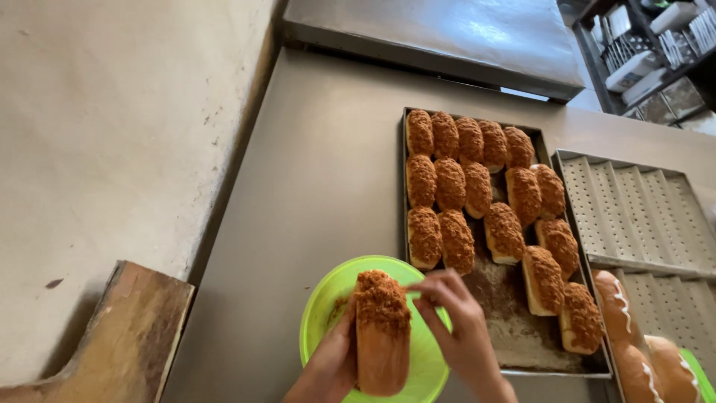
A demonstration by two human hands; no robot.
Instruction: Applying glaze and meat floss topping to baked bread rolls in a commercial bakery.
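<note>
Stainless steel counter (321,179) runs from the near edge to a raised steel shelf (447,37) at the far side, with a plain beige wall (112,134) on the left and a worn wooden board (127,328) leaning at the lower left. A wire rack (649,45) with pale containers stands at the upper right.

Near the front edge, a lime-green plate (321,306) rests on the counter. I hold one long bun (382,336) over this plate, its top end coated with brown shredded topping. My left hand (332,366) is clamped on the left flank of the bun, fingers wrapped along its side. My right hand (459,321) has its fingertips pinched together at the coated top of the bun, touching the topping on its right side.

Just beside the plate, to the right, lies a dark baking tray (514,336). It carries the topped buns (477,179) in rows: two fuller rows at the far end, looser rows toward the near end. The near left part of the tray floor is bare and dusted with crumbs.

Right of this tray sits a perforated grooved tray (641,209). At its near end lie plain buns (634,336) striped with a white cream line, uncoated. A green edge (701,373) shows at the lower right corner; I cannot tell what it belongs to.
</note>
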